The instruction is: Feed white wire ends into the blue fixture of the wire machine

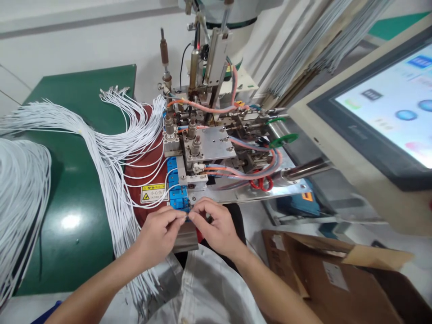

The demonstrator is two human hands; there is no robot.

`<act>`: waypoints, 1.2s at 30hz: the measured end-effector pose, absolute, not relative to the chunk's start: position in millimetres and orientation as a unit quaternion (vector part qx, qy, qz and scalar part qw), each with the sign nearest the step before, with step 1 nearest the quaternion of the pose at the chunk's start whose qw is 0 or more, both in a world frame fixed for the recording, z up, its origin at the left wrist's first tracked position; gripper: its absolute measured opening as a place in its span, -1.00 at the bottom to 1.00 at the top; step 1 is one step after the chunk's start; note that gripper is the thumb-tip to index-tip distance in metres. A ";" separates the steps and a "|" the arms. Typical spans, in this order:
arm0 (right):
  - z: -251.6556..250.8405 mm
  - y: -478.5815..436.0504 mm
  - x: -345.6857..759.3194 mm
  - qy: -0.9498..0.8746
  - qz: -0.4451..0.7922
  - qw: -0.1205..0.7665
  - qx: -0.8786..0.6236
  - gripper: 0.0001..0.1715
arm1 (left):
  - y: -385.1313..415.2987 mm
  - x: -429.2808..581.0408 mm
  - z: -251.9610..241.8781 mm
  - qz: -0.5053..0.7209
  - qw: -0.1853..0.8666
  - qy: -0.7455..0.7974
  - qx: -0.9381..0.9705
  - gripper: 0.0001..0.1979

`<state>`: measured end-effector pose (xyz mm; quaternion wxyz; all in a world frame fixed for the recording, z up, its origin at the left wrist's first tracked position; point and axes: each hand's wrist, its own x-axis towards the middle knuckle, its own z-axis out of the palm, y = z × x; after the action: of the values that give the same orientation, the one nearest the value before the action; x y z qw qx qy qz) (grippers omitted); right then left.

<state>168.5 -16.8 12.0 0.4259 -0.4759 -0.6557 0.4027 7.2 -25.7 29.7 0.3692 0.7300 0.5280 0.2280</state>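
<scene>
At the front end of the row of blue fixture blocks [177,196], my left hand [162,229] and my right hand [216,225] meet almost fingertip to fingertip. Thumb and forefinger are pinched on each hand. Whatever sits between the fingertips is tiny and mostly hidden. White wires [148,204] curve from the left into the blue blocks, just behind my left hand. A thick bundle of white wires [111,198] hangs over the table edge left of my left wrist, with loose ends below it.
The machine [216,146] with metal plates and air hoses stands behind my hands. A green-flanged wire spool [281,132] sits on its right. More wires [20,180] lie on the green table [77,243]. A touchscreen [388,103] and cardboard box [324,279] are at right.
</scene>
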 end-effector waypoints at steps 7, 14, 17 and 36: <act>-3.1 -27.2 158.9 -0.583 0.411 0.494 -0.498 -0.80 | -33.4 14.6 13.3 0.331 0.372 0.567 0.656 -0.83; -3.5 -24.2 164.8 -0.562 0.434 0.497 -0.499 -0.90 | -31.5 14.8 16.0 0.328 0.381 0.555 0.663 -0.81; -4.4 -26.0 164.3 -0.587 0.392 0.502 -0.499 -0.89 | -32.7 15.6 13.8 0.323 0.393 0.551 0.662 -0.86; -18.7 -20.0 157.3 -0.595 0.367 0.474 -0.535 -0.84 | -25.3 13.0 5.2 0.311 0.312 0.583 0.683 -0.85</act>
<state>157.3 -20.0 -18.7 0.4737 -0.5354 -0.5951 0.3672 13.0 -25.3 5.2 0.3119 0.6829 0.5831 0.3105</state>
